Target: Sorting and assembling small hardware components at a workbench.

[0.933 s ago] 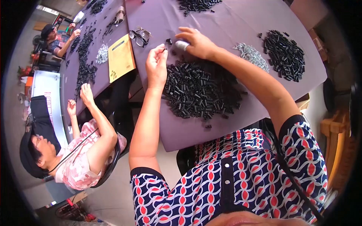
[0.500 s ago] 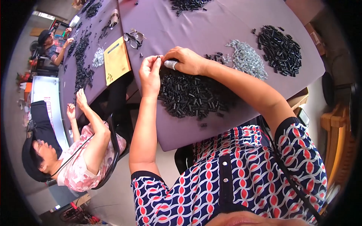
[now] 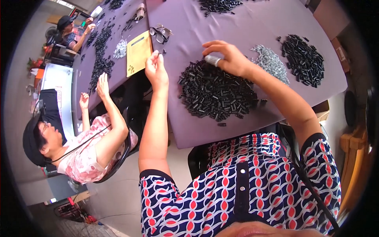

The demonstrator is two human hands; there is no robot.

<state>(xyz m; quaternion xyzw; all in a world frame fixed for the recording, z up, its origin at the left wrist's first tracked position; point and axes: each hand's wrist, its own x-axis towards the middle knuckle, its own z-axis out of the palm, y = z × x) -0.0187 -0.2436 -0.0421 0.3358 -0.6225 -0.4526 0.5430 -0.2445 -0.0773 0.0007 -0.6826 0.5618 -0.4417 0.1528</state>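
Note:
My left hand [image 3: 156,72] is raised at the table's left edge, thumb and finger pinched on what looks like a small black tubular piece, mostly hidden by the fingertips. Just beyond it another small black piece [image 3: 165,51] lies on the cloth. My right hand [image 3: 231,59] is over the far edge of a large pile of black tubular pieces [image 3: 217,93]. Its fingers are curved and apart from the thumb, which has a whitish wrap [image 3: 212,60]; I see nothing held in it. Beyond that forearm is a heap of small clear pieces [image 3: 270,63].
Another black pile [image 3: 303,59] lies at the right, one more [image 3: 219,6] at the far side. Eyeglasses [image 3: 160,33] and a yellow envelope [image 3: 139,53] are at the left. A co-worker in a pink-patterned top [image 3: 89,148] sits left, another person [image 3: 71,35] farther off.
My hands, close together before, have moved apart. The right hand has moved right, over the pile; the left stays pinched near the table's left edge. The whole view has shifted slightly.

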